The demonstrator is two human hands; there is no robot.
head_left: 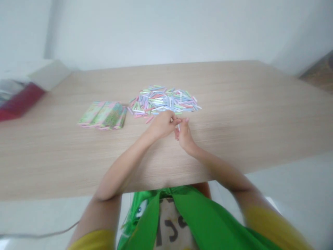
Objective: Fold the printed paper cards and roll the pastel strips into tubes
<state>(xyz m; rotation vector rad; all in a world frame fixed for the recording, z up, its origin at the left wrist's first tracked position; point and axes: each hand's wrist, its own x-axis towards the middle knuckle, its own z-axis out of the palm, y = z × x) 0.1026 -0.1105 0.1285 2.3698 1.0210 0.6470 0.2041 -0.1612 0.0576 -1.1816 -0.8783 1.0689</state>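
Observation:
My left hand (pixel 164 124) and my right hand (pixel 186 136) meet just in front of a pile of short pastel sticks (pixel 166 100). Between the fingertips shows a thin white stick (pixel 178 127), which my right hand pinches against its curled fingers. The left thumb and fingers are closed at the right fingertips; whether they also grip the stick is hard to see. The sticks are pink, blue, green, lilac and white, and look like small paper or plastic tubes. One pink stick (pixel 149 119) lies apart near my left hand.
Flat green-and-pink printed packets (pixel 102 114) lie overlapping to the left of the pile. At the far left a red-edged box (pixel 24 100) stands on the wood-grain table (pixel 247 114). A pale wall rises behind the table's far edge. A cable (pixel 47 235) runs below at lower left.

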